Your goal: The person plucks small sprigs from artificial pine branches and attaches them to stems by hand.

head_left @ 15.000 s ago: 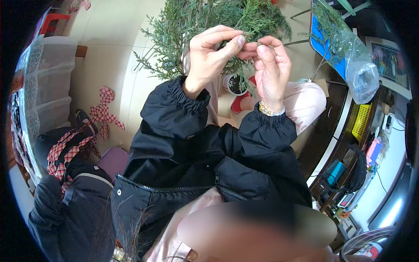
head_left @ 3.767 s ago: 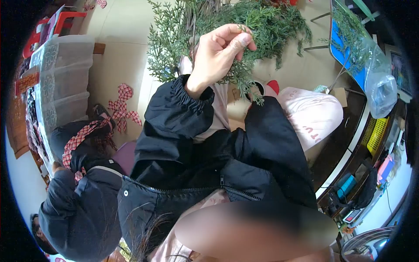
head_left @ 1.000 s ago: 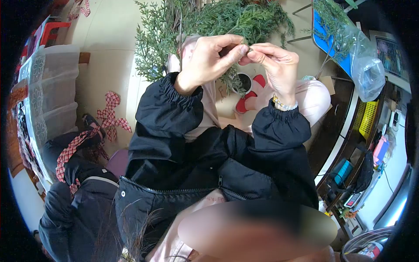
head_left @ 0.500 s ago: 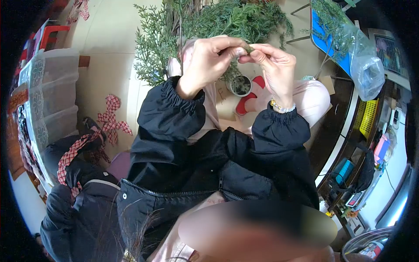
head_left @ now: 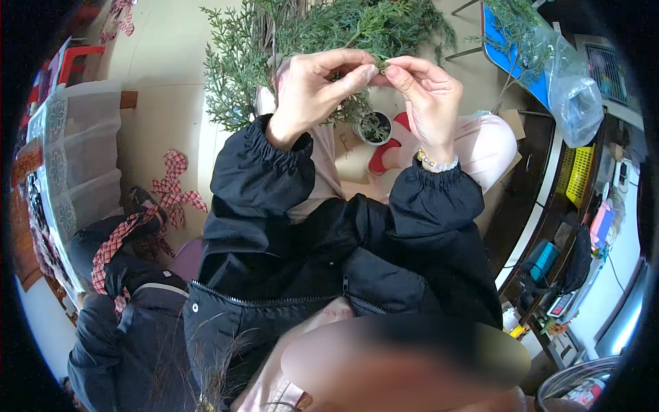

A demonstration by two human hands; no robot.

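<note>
Bright, soft light; floor tiles (head_left: 165, 120) carried a pale sheen, plastic bag (head_left: 576, 108) glinted. Fisheye bowed the edges, corners fell black. Blurred oval (head_left: 405, 364) covered lower centre; left hand (head_left: 312, 89), right hand (head_left: 430, 96) read sharp.

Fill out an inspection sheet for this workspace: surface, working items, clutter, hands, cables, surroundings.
Surface: pale floor; no tabletop under the hands.
Working items: leafy green branches beyond the hands; small green piece at the fingertips, mostly hidden.
Clutter: red checked cloth on the floor; white pot near red shoes.
Left hand: pinching the green piece.
Right hand: pinching it too; bracelet at the wrist.
Cables: apparently a thin dark cord at far right.
Surroundings: another person and lace-covered table at left; blue table, clear plastic bag and yellow basket at right.
</note>
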